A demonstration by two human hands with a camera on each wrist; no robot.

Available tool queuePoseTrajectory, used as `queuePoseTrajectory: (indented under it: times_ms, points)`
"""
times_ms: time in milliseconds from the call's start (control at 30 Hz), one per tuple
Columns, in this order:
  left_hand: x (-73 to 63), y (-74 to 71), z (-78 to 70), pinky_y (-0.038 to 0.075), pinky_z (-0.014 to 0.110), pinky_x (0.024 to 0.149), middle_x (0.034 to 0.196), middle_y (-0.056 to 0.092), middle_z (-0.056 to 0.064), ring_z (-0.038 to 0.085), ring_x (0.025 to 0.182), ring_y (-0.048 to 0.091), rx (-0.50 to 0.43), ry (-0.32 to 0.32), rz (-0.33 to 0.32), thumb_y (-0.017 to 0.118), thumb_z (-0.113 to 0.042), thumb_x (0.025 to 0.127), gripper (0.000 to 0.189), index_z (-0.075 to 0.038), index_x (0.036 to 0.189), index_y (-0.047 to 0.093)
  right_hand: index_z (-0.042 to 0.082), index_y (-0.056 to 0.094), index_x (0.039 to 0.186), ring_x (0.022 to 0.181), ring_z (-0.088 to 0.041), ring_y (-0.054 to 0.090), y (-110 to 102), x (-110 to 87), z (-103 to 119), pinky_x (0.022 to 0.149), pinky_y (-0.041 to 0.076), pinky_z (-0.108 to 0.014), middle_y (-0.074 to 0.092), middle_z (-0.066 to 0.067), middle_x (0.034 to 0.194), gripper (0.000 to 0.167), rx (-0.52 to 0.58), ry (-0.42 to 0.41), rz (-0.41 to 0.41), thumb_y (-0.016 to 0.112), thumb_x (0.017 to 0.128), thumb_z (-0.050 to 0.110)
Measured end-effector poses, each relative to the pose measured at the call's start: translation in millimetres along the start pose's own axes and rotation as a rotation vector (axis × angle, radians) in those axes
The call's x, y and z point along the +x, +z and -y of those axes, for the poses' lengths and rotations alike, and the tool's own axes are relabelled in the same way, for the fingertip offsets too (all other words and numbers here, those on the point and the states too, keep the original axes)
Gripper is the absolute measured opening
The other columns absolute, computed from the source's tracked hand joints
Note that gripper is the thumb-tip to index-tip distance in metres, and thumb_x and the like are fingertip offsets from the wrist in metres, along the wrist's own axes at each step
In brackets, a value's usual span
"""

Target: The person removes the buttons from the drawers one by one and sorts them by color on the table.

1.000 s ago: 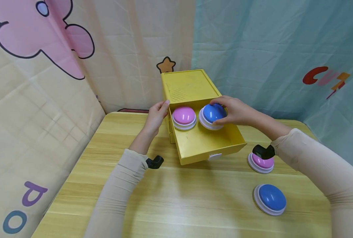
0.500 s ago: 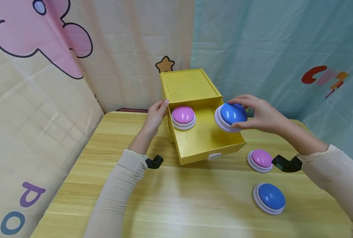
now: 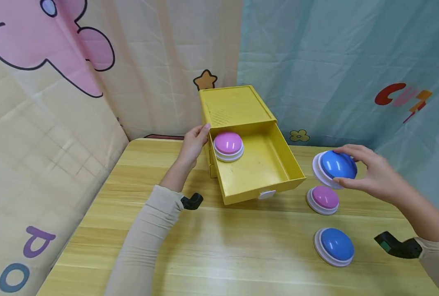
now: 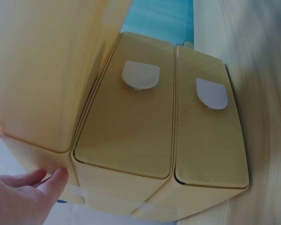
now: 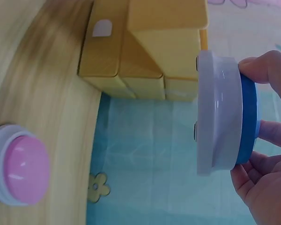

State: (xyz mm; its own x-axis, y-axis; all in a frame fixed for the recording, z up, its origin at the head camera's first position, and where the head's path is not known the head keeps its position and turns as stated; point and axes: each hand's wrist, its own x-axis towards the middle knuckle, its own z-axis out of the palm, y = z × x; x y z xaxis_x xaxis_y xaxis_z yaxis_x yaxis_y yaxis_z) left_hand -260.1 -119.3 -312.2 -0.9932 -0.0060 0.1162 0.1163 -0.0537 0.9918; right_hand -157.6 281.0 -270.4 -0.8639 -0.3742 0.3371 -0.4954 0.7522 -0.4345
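My right hand (image 3: 376,174) holds a blue dome push button (image 3: 338,164) with a white base, thumb and fingers round its dome. It is raised above the table to the right of the yellow drawer cabinet (image 3: 238,107); the right wrist view shows its white base (image 5: 220,112) side-on. My left hand (image 3: 194,146) grips the cabinet's upper left front edge, with fingertips (image 4: 60,177) against its side in the left wrist view. The top drawer (image 3: 260,181) is pulled out and holds a pink push button (image 3: 228,144) at its back left.
On the table (image 3: 241,246) right of the drawer stand another pink push button (image 3: 324,198) and, nearer, another blue push button (image 3: 335,245). Two lower drawers (image 4: 126,117) are closed. Printed curtains (image 3: 160,61) hang behind and at the left.
My right hand has lifted the blue push button out of the top drawer and carried it right, over the table. My left hand has stayed at the cabinet edge.
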Motion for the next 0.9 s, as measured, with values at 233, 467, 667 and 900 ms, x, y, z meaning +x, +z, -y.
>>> queuePoseTrajectory:
  times_ms: [233,467,667,900]
  points:
    - [0.0,-1.3,1.2,0.038,0.027,0.097,0.134,0.039,0.017,0.023,0.123,0.036,0.008,0.0,0.007,0.047,-0.029,0.094,0.053,0.007,0.131,0.038,0.001,0.05,0.121,0.095,-0.019,0.038,5.3,-44.2,-30.1,0.055,0.041,-0.011,0.043,-0.014,0.118,0.064,-0.011,0.119,-0.042,0.08,0.066,0.01]
    - [0.6,-0.6,-0.3,0.038,0.027,0.097,0.134,0.039,0.018,0.023,0.123,0.037,0.015,0.004,0.009,0.047,-0.029,0.094,0.052,0.007,0.131,0.038,-0.007,0.044,0.121,0.086,-0.042,0.039,18.0,-86.2,-55.2,0.046,0.042,-0.022,0.038,-0.029,0.117,0.066,-0.059,0.281,-0.029,0.079,0.069,0.015]
    - [0.8,-0.9,-0.5,0.039,0.027,0.097,0.134,0.039,0.018,0.024,0.122,0.037,0.02,0.004,0.008,0.047,-0.028,0.094,0.051,0.007,0.13,0.038,-0.009,0.044,0.119,0.082,-0.044,0.043,31.5,-117.8,-75.2,0.044,0.041,-0.02,0.042,-0.031,0.111,0.066,-0.071,0.36,-0.057,0.079,0.068,0.015]
    - [1.3,-0.9,0.4,0.039,0.027,0.096,0.132,0.04,0.017,0.023,0.122,0.038,0.015,0.013,0.008,0.047,-0.028,0.094,0.05,0.008,0.129,0.04,-0.013,0.037,0.122,0.085,-0.047,0.04,43.2,-146.8,-93.3,0.053,0.047,-0.048,0.036,-0.036,0.111,0.069,-0.079,0.543,0.007,0.074,0.075,0.021]
